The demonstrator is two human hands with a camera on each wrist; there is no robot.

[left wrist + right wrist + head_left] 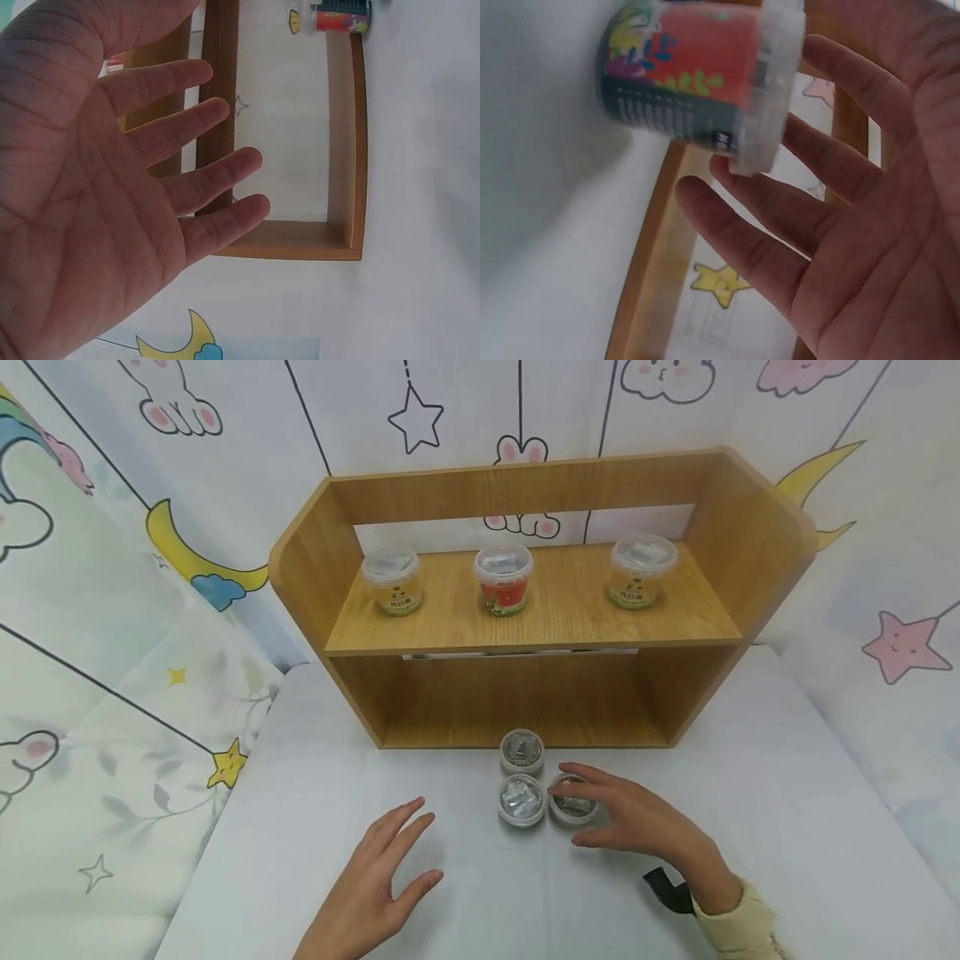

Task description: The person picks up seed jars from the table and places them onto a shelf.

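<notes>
Three small round plastic tubs with clear lids are grouped on the white table: a rear tub (521, 750), a front left tub (522, 801) and a front right tub (567, 811). My right hand (637, 814) is around the front right one, its fingers spread over the lid's far side and the thumb on the near side. Up close in the right wrist view, this tub (682, 75) shows a red and dark printed label, with loosely bent fingers beside its lid. My left hand (375, 881) hovers over the table to the left of the tubs, fingers extended, holding nothing.
Behind the tubs stands a two-level wooden shelf (525, 647). Its upper board carries a yellow-labelled tub (397, 595) at left, a red-labelled tub (504, 593) in the middle and another yellow-labelled tub (633, 589) at right. A black strap (670, 891) hangs by the right wrist.
</notes>
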